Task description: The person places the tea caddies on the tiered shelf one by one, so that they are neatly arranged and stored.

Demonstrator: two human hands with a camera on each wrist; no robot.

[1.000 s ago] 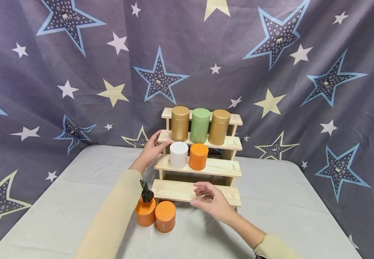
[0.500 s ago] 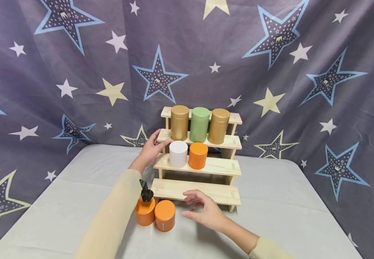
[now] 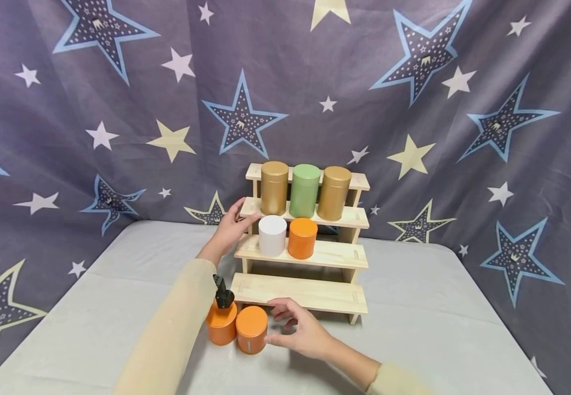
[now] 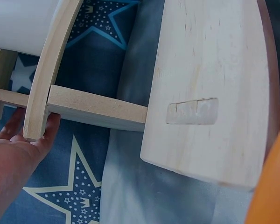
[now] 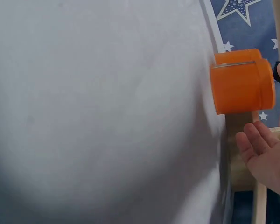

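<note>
My left hand (image 3: 231, 227) grips the left end of an upper board on the stepped wooden shelf (image 3: 305, 292). In the left wrist view, the fingers of that hand (image 4: 18, 161) curl around the board's end. My right hand (image 3: 301, 332) is just right of the nearer orange tin (image 3: 252, 329), fingers spread and loosely bent, thumb close to its side. In the right wrist view a gap shows between the fingers and the tin (image 5: 242, 88). A second orange tin (image 3: 222, 328) stands beside it, partly behind a black device (image 3: 223, 295) at my left wrist.
Upper shelf boards carry two gold tins (image 3: 274, 189) (image 3: 334, 195) with a green tin (image 3: 305, 192) between them. One board lower stand a white tin (image 3: 272, 236) and an orange tin (image 3: 302, 239). A grey cloth (image 3: 438, 329) covers the table, and a star-patterned curtain (image 3: 315, 55) hangs behind.
My right hand has moved left and toward me, from over the lowest shelf board to the side of the nearer orange tin. My left hand keeps its grip on the shelf.
</note>
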